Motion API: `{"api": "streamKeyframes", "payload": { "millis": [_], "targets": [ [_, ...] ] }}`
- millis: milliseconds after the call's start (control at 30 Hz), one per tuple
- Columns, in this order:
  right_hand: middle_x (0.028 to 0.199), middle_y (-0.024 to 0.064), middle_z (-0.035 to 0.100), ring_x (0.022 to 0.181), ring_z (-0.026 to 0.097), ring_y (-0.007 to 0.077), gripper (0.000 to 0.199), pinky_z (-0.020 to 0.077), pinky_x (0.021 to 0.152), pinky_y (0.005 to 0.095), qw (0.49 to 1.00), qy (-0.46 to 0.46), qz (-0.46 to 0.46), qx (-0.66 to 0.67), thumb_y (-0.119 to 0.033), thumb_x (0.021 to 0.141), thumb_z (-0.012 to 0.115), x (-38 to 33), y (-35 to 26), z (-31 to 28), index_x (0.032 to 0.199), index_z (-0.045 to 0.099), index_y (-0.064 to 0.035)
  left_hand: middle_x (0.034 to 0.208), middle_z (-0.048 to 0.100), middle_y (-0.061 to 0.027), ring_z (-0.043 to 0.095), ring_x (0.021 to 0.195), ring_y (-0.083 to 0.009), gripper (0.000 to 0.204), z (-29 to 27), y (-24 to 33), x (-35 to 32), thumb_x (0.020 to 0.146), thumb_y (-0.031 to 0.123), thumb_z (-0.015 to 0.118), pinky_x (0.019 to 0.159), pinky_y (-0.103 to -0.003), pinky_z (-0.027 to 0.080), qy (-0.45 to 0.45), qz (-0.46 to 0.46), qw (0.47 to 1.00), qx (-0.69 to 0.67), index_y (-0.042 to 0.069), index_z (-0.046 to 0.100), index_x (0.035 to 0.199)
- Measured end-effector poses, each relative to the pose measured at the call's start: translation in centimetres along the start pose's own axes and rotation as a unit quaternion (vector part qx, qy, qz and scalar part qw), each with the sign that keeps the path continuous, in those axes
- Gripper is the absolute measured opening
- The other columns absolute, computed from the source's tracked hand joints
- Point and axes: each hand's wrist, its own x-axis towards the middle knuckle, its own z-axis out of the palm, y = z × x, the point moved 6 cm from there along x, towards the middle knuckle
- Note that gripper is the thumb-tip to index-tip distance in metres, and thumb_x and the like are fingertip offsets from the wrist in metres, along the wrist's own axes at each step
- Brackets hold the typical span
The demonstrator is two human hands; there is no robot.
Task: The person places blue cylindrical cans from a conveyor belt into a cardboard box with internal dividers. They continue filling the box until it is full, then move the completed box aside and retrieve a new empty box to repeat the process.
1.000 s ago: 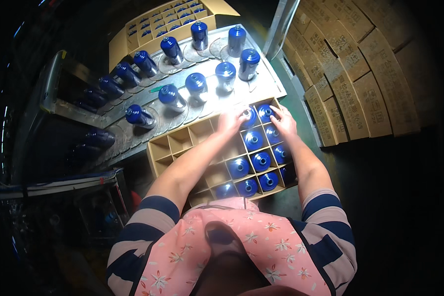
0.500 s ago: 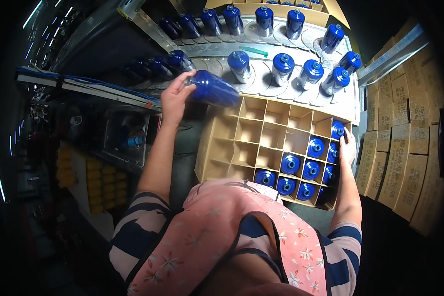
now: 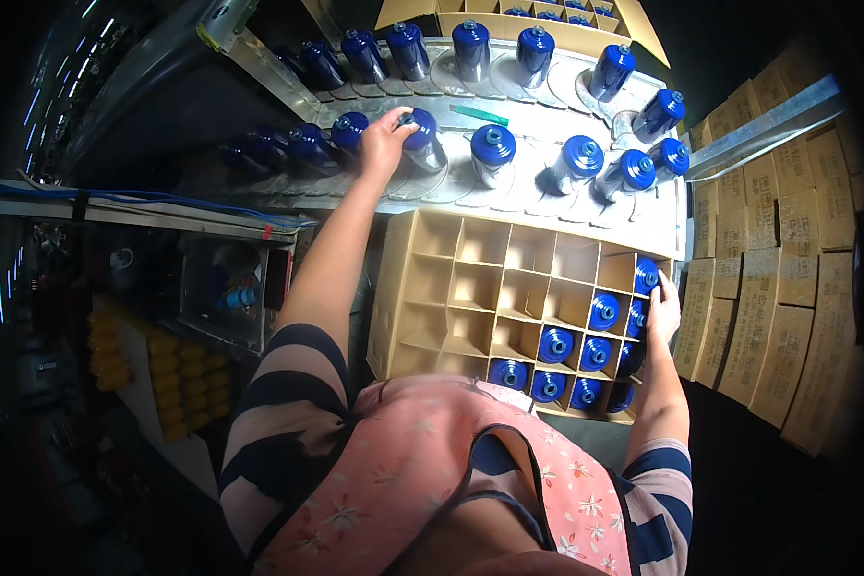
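Observation:
My left hand (image 3: 384, 144) reaches over the conveyor, thumb and fingers closed at the small neck of a glossy blue bottle (image 3: 424, 137) that stands upright there. Other blue bottles stand on either side of it, such as one to the right (image 3: 493, 149). At the carton's far right corner, my right hand (image 3: 665, 307) has its fingertips closed at the shoulder of a blue bottle (image 3: 646, 276) in a cell. The carton (image 3: 386, 307) is split by cardboard dividers. Several blue bottles fill its right and near cells, necks up; cells on the left hold none.
The conveyor (image 3: 547, 204) curves round at the right, with a second row of bottles behind. A green strip (image 3: 480, 115) lies between the rows. Another open carton (image 3: 586, 29) stands at the back. Stacked cartons (image 3: 739, 278) line the right; a metal rail (image 3: 144, 213) runs at left.
The blue bottle my left hand held tilted above the carton's far left now stands upright on the conveyor. The front row has shifted right. My right hand stays by the corner bottle.

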Motion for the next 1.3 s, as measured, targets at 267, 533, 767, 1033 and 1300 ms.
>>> {"api": "streamKeyframes", "payload": {
  "millis": [267,533,767,1033,1300],
  "targets": [
    [0.130,0.0067,0.059,0.118,0.057,0.0197,0.036,0.0435,0.100,0.0302,0.999,-0.001,0.025,0.048,-0.013,0.092,0.056,-0.1,-0.1,0.4,0.128,0.061,-0.0173,0.101,0.071,-0.0110,0.068,0.088,-0.0175,0.032,3.9,0.1,0.1,0.080,0.015,0.072,0.077,-0.028,0.051,-0.036,0.084,0.980,0.176,0.015,0.068,0.112],
    [0.128,0.0054,0.061,0.117,0.058,0.0199,0.035,0.0433,0.100,0.0308,1.000,0.009,0.000,0.022,-0.016,0.093,0.056,-0.1,-0.2,0.4,0.128,0.061,-0.0177,0.116,0.065,-0.0150,0.065,0.101,-0.0232,0.042,3.6,1.2,-0.7,0.080,0.016,0.073,0.088,-0.032,0.050,-0.062,0.115,0.980,0.149,0.016,0.065,0.121],
    [0.130,0.0062,0.060,0.120,0.056,0.0228,0.036,0.0418,0.101,0.0325,1.000,-0.004,0.010,-0.019,-0.023,0.094,0.053,0.4,1.4,0.4,0.129,0.060,-0.0200,0.117,0.065,-0.0124,0.063,0.108,-0.0182,0.041,-3.4,0.9,3.0,0.084,0.009,0.070,0.093,-0.028,0.048,-0.056,0.072,0.979,0.182,0.004,0.062,0.124],
    [0.126,0.0037,0.062,0.109,0.062,0.0200,0.036,0.0472,0.095,0.0311,0.999,0.004,0.024,0.029,-0.016,0.092,0.058,0.3,0.8,-0.2,0.127,0.061,-0.0188,0.125,0.064,-0.0046,0.058,0.112,-0.0263,0.032,4.0,1.0,1.5,0.077,0.020,0.073,0.097,-0.034,0.044,-0.112,0.075,0.959,0.251,0.014,0.068,0.107],
    [0.129,0.0043,0.060,0.118,0.057,0.0222,0.036,0.0434,0.100,0.0326,1.000,-0.001,-0.006,-0.012,-0.025,0.093,0.055,0.6,1.7,-0.1,0.128,0.061,-0.0194,0.121,0.065,-0.0080,0.062,0.106,-0.0239,0.035,8.0,2.3,-0.7,0.078,0.016,0.075,0.093,-0.033,0.047,-0.175,0.086,0.952,0.236,0.014,0.067,0.111]
  ]
}}
